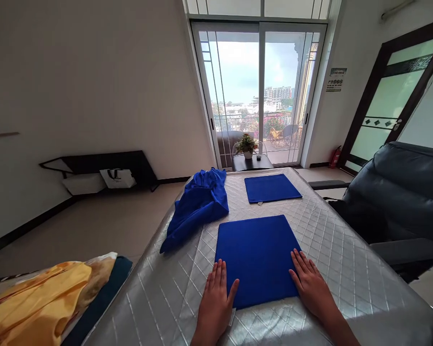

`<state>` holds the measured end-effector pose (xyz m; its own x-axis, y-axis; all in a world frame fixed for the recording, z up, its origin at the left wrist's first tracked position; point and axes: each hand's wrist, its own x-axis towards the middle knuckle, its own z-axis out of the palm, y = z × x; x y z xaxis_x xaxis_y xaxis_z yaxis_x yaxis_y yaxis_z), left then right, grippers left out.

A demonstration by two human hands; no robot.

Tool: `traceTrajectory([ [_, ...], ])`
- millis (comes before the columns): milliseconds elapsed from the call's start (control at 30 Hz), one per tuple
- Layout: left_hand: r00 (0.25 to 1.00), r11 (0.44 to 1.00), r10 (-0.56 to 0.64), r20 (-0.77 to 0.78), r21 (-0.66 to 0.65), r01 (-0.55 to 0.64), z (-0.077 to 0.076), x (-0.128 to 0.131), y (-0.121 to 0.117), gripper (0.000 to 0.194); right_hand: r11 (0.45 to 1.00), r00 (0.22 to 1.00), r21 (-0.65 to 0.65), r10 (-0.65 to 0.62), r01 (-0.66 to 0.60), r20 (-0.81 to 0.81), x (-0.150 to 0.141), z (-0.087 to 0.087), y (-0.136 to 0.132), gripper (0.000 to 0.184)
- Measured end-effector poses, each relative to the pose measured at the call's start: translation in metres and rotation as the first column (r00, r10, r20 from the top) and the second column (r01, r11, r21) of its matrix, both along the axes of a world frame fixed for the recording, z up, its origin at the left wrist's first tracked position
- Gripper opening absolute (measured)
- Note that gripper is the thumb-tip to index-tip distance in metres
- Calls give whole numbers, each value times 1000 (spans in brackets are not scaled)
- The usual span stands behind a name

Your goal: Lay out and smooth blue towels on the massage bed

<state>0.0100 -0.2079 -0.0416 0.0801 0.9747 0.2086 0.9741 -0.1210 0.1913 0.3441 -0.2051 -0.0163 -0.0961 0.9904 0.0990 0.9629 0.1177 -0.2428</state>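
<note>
Left hand [215, 302] lies flat, fingers spread wide over the near-left edge of a squarish folded blue cloth [258, 257] on the quilted silver mattress [346, 269]. Right hand [312, 288] mirrors it on the right edge, equally close, gripping nothing.

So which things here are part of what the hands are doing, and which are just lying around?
With the hands:
left hand and right hand, flat on the folded blue cloth
flat blue square
crumpled blue cloth
quilted silver mattress

Just lying about:
yellow patterned fabric
black leather chair
potted plant
red fire extinguisher
</note>
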Motion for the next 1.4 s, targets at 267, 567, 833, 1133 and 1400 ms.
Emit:
traceTrajectory([
  [267, 999, 1000, -8, 42, 3, 8, 0, 2, -3, 79, 998, 999, -53, 28, -27, 28, 6, 0, 8, 63],
  [567, 998, 1000, -16, 59, -1, 16, 6, 2, -4, 79, 994, 997, -86, 70, -67, 35, 0, 41, 86, 65],
  [833, 999, 1000, -12, 32, 1, 12, 2, -1, -2, 78, 995, 999, -102, 17, -11, 52, -3, 10, 109, 68],
  [1133, 1000, 999, 4, 9, -39, -4, 18, 1, 22, 77, 991, 1000, -131, 10, -10, -2, -3, 17, 108, 68],
  [1400, 881, 875, -473, 5, -116, 470, 68, 139, 85, 71, 995, 999, -96, 26, -24, 25, -2, 16, 107, 65],
])
